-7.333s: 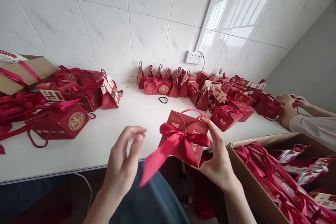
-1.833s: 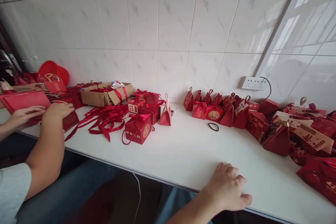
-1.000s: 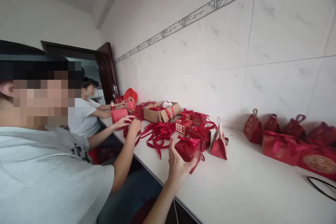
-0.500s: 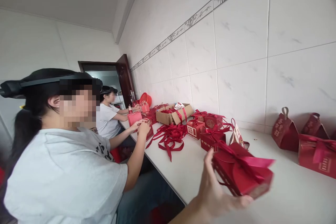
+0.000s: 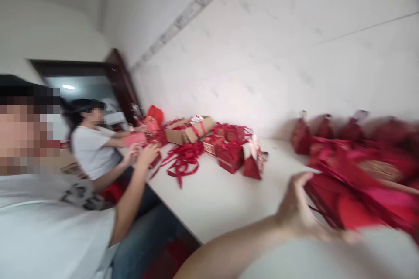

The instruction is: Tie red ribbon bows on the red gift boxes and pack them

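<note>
My left hand (image 5: 303, 211) reaches in from the bottom with its fingers and thumb around the near left end of a red gift box (image 5: 337, 198). Dark red panels and a bright pink-red ribbon (image 5: 386, 198) show on this box, smeared by motion. It is held over the white table (image 5: 262, 231). Behind it and overlapping in view are more red gift boxes (image 5: 379, 168), one bearing a gold emblem. My right hand cannot be made out in the picture.
Small red bags (image 5: 300, 137) line the wall. Mid-table are ribboned red boxes (image 5: 231, 159), a triangular box (image 5: 253, 163), loose red ribbons (image 5: 183, 161) and a cardboard box (image 5: 176, 135). A co-worker (image 5: 49, 222) sits close on the left, another person (image 5: 93, 144) farther along.
My view has swung to the right. My left hand has carried the gift box rightward, towards the other red boxes by the wall. The co-worker now sits farther left in view.
</note>
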A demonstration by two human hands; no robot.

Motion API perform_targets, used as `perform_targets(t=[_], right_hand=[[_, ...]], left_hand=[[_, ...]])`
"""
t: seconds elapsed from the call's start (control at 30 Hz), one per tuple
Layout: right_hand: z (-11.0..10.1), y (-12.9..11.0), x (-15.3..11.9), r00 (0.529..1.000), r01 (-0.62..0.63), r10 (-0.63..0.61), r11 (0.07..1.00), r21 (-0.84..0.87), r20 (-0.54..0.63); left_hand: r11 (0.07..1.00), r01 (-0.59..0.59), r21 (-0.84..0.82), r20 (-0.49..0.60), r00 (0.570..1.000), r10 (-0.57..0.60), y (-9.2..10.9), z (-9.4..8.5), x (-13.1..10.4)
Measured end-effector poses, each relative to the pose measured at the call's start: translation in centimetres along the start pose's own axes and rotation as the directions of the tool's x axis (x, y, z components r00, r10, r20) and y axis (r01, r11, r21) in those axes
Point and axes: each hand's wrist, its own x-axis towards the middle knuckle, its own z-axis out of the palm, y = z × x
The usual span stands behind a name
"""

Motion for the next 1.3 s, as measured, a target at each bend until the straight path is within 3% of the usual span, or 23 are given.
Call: perform_targets(t=[0.1,0.17,0.3,0.4,0.5,0.6,0.77,0.87,1.03,1.13,1.3], right_hand=[[-4.2,-0.7,0.2,0.995,-0.078,0.079,0.997,-0.022,0.06],[-5.3,-1.5,-0.2,0.991,-0.115,0.118,0.992,-0.056,0.058],[-4.2,-2.5,-0.8,0.952,-0.208,0.191,0.977,0.048,0.241],[-3.6,-3.0,-0.9,0.951,-0.227,0.195,0.967,0.113,0.241],[-4.2,-3.2,-1.0,0.954,-0.247,0.226,0.965,0.088,0.198],[-4.9,-3.2,-0.9,0.949,-0.235,0.219,0.971,0.047,0.226],[-5.1,-3.4,-0.5,0.932,-0.191,0.179,0.982,0.009,0.316],[-5.2,-3.6,-0.6,0.902,-0.227,0.221,0.974,-0.028,0.371],[-5.7,-4.0,-0.8,0.887,-0.178,0.222,0.974,-0.144,0.406],[-6.3,-4.0,-0.6,0.908,-0.095,0.168,0.975,-0.202,0.383],[-6.5,-4.9,-0.1,0.983,-0.026,0.04,0.996,-0.083,0.178]], left_hand=[[0.997,-0.013,-0.074,-0.08,0.997,0.007,0.0,0.4,0.5],[0.997,-0.036,-0.07,-0.103,0.994,0.028,-0.4,-0.2,0.8],[0.996,-0.094,0.012,-0.087,0.992,0.095,-1.0,-0.5,1.6],[0.983,-0.166,0.08,-0.013,0.986,0.167,-0.8,0.2,1.5],[0.978,-0.204,0.031,0.073,0.977,0.201,-0.3,0.2,0.8],[0.986,-0.12,-0.116,0.12,0.984,0.134,0.4,-0.9,0.4],[0.955,0.203,-0.215,0.074,0.979,-0.191,1.4,-2.6,1.5],[0.949,0.247,-0.198,0.096,0.968,-0.232,1.5,-2.7,2.1],[0.963,0.248,-0.102,0.114,0.965,-0.236,1.5,-2.7,2.1],[0.978,0.197,-0.063,0.13,0.974,-0.188,1.3,-2.7,2.1],[0.994,0.109,0.005,0.146,0.983,-0.109,1.3,-2.7,2.1]])
